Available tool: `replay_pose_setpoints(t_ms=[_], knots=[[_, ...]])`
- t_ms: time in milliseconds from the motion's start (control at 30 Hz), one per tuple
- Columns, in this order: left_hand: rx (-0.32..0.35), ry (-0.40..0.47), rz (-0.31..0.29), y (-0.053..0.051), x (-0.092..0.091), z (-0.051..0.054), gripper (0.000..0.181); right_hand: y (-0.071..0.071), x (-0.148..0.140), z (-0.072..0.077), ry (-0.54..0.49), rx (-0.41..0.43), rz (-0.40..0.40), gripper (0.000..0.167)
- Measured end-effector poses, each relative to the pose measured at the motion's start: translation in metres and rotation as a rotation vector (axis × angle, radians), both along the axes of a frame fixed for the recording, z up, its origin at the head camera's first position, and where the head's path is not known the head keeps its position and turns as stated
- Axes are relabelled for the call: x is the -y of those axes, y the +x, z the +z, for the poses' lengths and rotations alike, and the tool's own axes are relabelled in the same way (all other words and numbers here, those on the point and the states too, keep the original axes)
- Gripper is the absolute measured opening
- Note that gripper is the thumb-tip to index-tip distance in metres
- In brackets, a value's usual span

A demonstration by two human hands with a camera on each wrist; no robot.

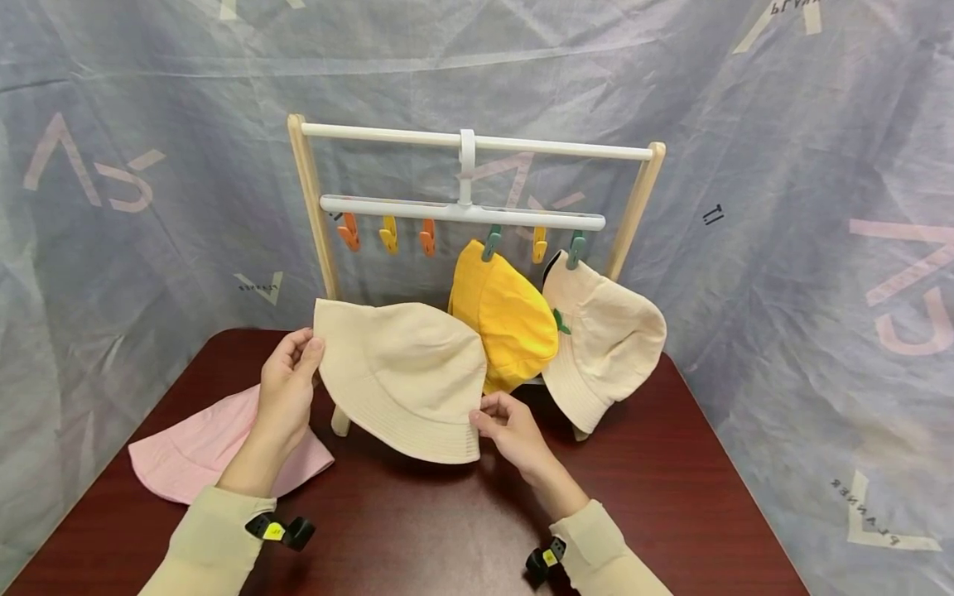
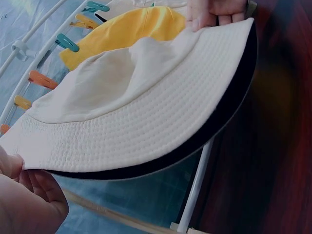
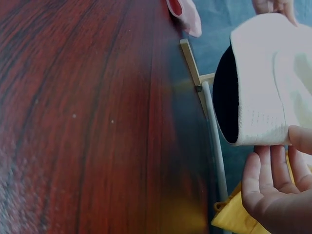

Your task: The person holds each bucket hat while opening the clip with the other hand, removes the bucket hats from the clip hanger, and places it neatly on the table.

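Note:
Both hands hold a cream bucket hat [image 1: 406, 372] in the air before the rack, its brim toward me and its crown tilted up to the right. My left hand [image 1: 286, 385] pinches the brim's left end between thumb and fingers. At the opposite end, my right hand [image 1: 514, 430] pinches the brim, thumb on the near side. In the left wrist view the hat's dark lining [image 2: 214, 124] shows under the brim. Behind it hang a yellow hat [image 1: 514, 323] and another cream hat [image 1: 607, 339] with a green leaf, each from a green clip.
A wooden-legged rack [image 1: 644, 207] carries a white hanger bar [image 1: 402, 209]. Orange clips [image 1: 427, 237] and yellow clips [image 1: 389, 235] on it hold nothing. A pink hat [image 1: 201, 447] lies on the dark red table [image 1: 417, 530] at left, partly behind my left forearm. Grey cloth surrounds the table.

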State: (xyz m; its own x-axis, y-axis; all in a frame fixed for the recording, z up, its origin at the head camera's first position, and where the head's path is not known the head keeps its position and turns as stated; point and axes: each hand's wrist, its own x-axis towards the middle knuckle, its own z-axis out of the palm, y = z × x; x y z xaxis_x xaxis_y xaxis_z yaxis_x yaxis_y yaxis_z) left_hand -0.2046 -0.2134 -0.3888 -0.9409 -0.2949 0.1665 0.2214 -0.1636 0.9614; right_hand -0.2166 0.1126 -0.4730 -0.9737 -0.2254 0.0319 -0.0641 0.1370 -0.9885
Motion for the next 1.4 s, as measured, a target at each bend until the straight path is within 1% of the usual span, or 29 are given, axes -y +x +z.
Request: replay_pose_setpoints(t_ms=[133, 267, 433, 533, 667, 800, 933, 1033, 1167, 1400], knots=[[0.017, -0.007, -0.025, 0.003, 0.006, -0.004, 0.025, 0.001, 0.001, 0.003, 0.009, -0.014, 0.012, 0.019], [0.000, 0.010, -0.042, 0.006, 0.010, -0.009, 0.022, 0.001, 0.002, 0.005, 0.001, -0.007, 0.025, 0.018], [0.002, 0.002, -0.041, 0.009, 0.015, -0.015, 0.020, 0.000, 0.003, 0.004, 0.011, -0.008, 0.033, 0.016], [0.015, -0.010, -0.041, 0.012, 0.017, -0.017, 0.020, -0.001, 0.003, 0.005, 0.030, -0.016, 0.038, 0.016], [0.022, -0.011, -0.056, 0.016, 0.020, -0.021, 0.022, -0.002, 0.002, 0.006, 0.052, -0.022, 0.045, 0.015], [0.033, -0.018, -0.058, 0.018, 0.023, -0.025, 0.024, -0.004, 0.002, 0.009, 0.066, -0.029, 0.050, 0.014], [0.047, -0.036, -0.051, 0.021, 0.025, -0.027, 0.023, -0.004, 0.003, 0.011, 0.081, -0.036, 0.054, 0.013], [0.055, -0.054, -0.058, 0.023, 0.028, -0.030, 0.025, -0.005, 0.003, 0.012, 0.093, -0.038, 0.056, 0.013], [0.067, -0.084, -0.073, 0.027, 0.033, -0.033, 0.027, -0.007, 0.004, 0.010, 0.110, -0.046, 0.055, 0.012], [0.089, -0.122, -0.073, 0.035, 0.041, -0.040, 0.028, -0.008, 0.007, 0.009, 0.124, -0.062, 0.071, 0.015]])
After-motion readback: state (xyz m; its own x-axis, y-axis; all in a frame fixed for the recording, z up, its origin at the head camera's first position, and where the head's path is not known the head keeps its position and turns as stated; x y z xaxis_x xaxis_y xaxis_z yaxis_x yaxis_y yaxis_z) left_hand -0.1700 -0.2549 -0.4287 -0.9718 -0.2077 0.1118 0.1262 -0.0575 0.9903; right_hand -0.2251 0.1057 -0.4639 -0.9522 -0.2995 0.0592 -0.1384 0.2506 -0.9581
